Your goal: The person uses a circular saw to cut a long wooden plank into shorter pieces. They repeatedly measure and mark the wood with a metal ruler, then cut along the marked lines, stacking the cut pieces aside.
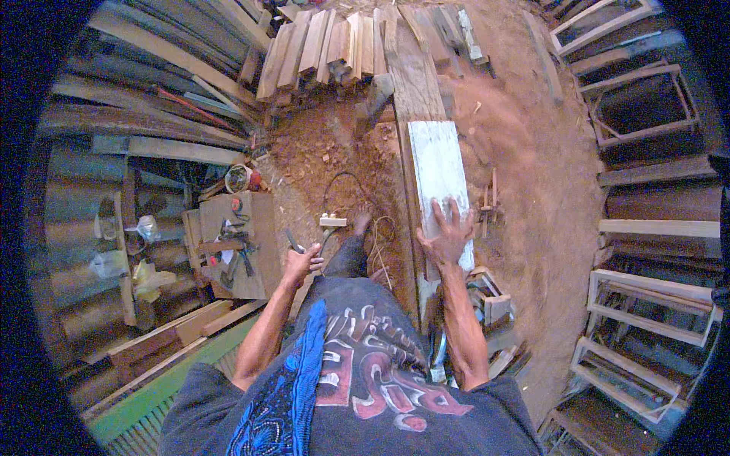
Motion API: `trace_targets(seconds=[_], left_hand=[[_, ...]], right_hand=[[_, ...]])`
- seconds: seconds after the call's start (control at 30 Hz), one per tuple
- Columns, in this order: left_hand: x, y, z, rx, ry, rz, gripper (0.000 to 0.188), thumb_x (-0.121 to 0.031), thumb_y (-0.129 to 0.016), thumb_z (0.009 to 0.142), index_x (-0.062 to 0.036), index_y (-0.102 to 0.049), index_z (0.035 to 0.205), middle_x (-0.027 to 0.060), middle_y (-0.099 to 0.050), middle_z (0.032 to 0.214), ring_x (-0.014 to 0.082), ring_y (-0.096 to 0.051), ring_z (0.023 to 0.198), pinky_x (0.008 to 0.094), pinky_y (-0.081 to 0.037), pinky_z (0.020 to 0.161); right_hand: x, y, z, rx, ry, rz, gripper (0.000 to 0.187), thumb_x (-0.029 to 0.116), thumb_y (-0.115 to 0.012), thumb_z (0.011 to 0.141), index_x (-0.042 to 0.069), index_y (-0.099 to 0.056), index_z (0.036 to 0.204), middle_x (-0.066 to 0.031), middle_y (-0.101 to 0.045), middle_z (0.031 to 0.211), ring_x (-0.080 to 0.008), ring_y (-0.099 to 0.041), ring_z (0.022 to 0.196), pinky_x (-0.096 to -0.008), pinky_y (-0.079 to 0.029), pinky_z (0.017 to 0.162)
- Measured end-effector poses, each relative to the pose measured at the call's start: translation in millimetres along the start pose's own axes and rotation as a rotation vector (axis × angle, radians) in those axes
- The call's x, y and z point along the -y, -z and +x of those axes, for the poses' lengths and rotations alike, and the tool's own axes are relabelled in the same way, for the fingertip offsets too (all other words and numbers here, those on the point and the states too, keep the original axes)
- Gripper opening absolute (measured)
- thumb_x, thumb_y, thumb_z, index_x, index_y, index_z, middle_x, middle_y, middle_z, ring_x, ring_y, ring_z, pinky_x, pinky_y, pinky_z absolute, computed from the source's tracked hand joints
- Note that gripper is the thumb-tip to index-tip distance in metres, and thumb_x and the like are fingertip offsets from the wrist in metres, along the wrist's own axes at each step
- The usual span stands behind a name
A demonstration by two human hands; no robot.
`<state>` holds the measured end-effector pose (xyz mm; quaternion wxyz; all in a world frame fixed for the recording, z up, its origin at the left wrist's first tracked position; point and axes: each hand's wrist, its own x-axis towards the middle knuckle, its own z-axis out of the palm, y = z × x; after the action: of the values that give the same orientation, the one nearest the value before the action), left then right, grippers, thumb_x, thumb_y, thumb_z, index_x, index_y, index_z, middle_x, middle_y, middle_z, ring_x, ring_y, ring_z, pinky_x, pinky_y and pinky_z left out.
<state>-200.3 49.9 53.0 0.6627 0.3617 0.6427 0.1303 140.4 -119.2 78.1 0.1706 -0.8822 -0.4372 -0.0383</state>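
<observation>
Wearing a dark shirt and a blue cloth closest to the lens. Resting the right hand, fingers spread and gripping nothing, on top of a white board laid along a brown plank, ahead and to the right of the body. Curling the left hand closed around a slim dark thing, too small for telling its kind, well apart from the board. Apparently steadying or feeling the board by palm. Likely calling for firm pressure on the white face, and for bringing the left hand across without snagging the dark cable. Working beside a power strip on reddish floor, with a bucket to the left, facing stacked timber near the plank's far end, and having pale frames along the right.
</observation>
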Motion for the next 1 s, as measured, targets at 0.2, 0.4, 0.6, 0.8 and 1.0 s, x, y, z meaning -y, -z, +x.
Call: trace_targets(seconds=[0.2, 0.4, 0.6, 0.8, 1.0], left_hand=[[10, -6, 6, 0.051, 0.065, 0.058, 0.038, -0.023, -0.077, 0.089, 0.0066, -0.055, 0.097, 0.0197, -0.068, 0.092, 0.0306, -0.074, 0.079, 0.0371, -0.064, 0.059], [15, -2, 21, 0.047, 0.074, 0.063, 0.042, -0.023, -0.077, 0.088, 0.0085, -0.055, 0.104, 0.0213, -0.068, 0.096, 0.0312, -0.074, 0.079, 0.0368, -0.064, 0.059], [40, 5, 37, -0.012, 0.061, 0.072, 0.045, -0.023, -0.077, 0.088, 0.0073, -0.053, 0.111, 0.0224, -0.066, 0.104, 0.0307, -0.074, 0.078, 0.0362, -0.062, 0.057], [65, 27, 23, -0.069, 0.13, 0.155, 0.04, -0.02, -0.077, 0.087, 0.005, -0.057, 0.11, 0.0187, -0.068, 0.098, 0.0286, -0.073, 0.074, 0.0355, -0.062, 0.056], [106, 50, 18, -0.118, 0.21, 0.319, 0.033, -0.017, -0.078, 0.086, 0.0036, -0.061, 0.105, 0.0154, -0.069, 0.088, 0.0249, -0.07, 0.062, 0.0362, -0.057, 0.048]], right_hand=[[-6, -30, -5, -0.043, 0.056, 0.012, 0.085, 0.056, -0.075, 0.068, 0.036, -0.049, 0.146, -0.0028, -0.034, 0.16, -0.0511, -0.018, 0.146, -0.0698, -0.013, 0.117], [-5, -32, -14, -0.045, 0.051, 0.06, 0.089, 0.063, -0.072, 0.069, 0.037, -0.044, 0.15, -0.0021, -0.03, 0.163, -0.0545, -0.017, 0.145, -0.0735, -0.011, 0.114], [-4, -13, -22, 0.135, -0.083, -0.072, 0.109, 0.072, -0.072, 0.069, 0.032, -0.024, 0.159, -0.0162, -0.019, 0.164, -0.0553, -0.016, 0.144, -0.0729, -0.014, 0.113], [-8, -1, -57, 0.264, -0.213, -0.015, 0.118, 0.077, -0.068, 0.072, 0.027, -0.011, 0.162, -0.03, -0.012, 0.162, -0.0572, -0.025, 0.14, -0.0674, -0.022, 0.113], [-9, -10, -63, 0.124, -0.15, -0.001, 0.111, 0.077, -0.066, 0.074, 0.031, -0.015, 0.161, -0.03, -0.012, 0.162, -0.0568, -0.031, 0.137, -0.0681, -0.028, 0.108]])
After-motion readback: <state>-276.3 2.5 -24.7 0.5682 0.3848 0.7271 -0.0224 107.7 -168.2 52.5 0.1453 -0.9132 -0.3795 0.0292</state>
